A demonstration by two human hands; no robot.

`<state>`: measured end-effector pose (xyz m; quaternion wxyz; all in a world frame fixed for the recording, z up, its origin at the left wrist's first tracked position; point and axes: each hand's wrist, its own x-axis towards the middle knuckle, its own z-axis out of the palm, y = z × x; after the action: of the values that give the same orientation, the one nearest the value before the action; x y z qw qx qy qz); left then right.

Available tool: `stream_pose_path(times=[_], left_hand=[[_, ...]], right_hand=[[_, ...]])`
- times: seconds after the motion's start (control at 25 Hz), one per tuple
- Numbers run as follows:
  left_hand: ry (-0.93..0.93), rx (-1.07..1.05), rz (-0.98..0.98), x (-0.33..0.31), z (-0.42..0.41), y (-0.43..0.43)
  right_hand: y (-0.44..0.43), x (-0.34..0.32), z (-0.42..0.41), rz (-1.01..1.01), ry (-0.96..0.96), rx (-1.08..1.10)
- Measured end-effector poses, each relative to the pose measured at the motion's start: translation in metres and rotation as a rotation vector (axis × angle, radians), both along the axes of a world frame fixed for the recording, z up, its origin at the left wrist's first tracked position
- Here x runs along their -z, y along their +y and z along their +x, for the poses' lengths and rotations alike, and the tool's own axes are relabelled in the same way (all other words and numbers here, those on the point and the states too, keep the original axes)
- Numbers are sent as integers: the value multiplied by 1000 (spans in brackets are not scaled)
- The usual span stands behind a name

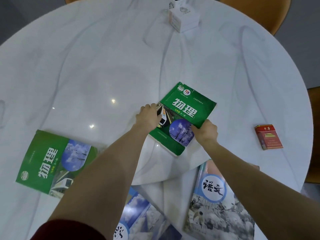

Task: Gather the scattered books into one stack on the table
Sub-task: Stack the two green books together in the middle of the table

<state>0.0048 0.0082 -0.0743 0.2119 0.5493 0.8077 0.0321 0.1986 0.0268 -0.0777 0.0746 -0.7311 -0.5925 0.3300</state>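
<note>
A green textbook [187, 108] lies near the middle of the round white table [103, 66]. My left hand [149, 116] grips its left edge and my right hand [206, 132] grips its near right corner. A second green textbook [43, 163] lies flat at the left. A grey-blue book with a white circle [216, 205] lies at the near right, partly under my right forearm. Another blue-and-white book [138, 215] lies at the near edge between my arms, partly hidden by my left arm.
A red cigarette pack [268, 137] lies at the right of the table. A white box [183, 18] stands at the far side. Orange chair backs [259, 13] show beyond the far rim.
</note>
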Motion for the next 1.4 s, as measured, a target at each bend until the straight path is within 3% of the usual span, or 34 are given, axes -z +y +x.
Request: stream_pose_path(times=[0.16,0.32,0.52,0.72,0.88,1.08,1.4], left_hand=[[-156,-216,1,4,-7,9],[-471,-284,-20,1,-11,10],[-651,-284,81,3,-9,-6],[-765,-387,204,2,-12,-24],[-860,-568,304,-4,-18,-33],[-833,-753,371,-4,-30,-45],[-720,-921,281,5,-46,-63]], right_hand=[[8,10,-2,-113,178,307],[17,7,3,-214,328,500],[23,6,1,-252,380,545],[26,-9,-8,-227,421,454],[41,-30,-29,-63,383,323],[54,-34,-63,-38,360,154],[51,-16,-102,-27,281,-15]])
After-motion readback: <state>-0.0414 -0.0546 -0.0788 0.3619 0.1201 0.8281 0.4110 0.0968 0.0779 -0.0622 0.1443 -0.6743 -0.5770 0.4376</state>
